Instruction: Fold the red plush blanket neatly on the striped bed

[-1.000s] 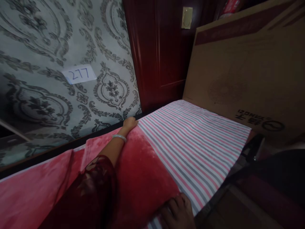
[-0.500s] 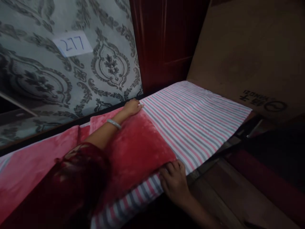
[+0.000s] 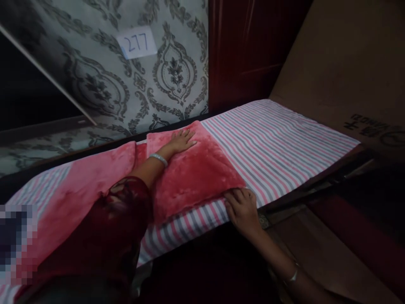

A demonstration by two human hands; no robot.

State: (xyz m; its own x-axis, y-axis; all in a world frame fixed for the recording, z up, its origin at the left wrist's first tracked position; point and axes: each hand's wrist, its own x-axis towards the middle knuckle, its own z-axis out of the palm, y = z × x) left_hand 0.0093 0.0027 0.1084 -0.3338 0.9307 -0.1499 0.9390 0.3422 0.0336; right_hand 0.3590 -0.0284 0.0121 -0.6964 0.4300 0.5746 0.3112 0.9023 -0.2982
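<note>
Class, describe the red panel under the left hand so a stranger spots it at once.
Start at the patterned wall, then drop to the striped cloth alongside it. Midway along lies a plush red panel, the right hand at its near right corner. It is unstriped, and only it, not the pinkish section farther left, has the left hand spread on it.

Fuzzy plush blanket (image 3: 202, 173), smooth matt cloth sheet (image 3: 275, 147), glossy panel (image 3: 243, 46).
</note>
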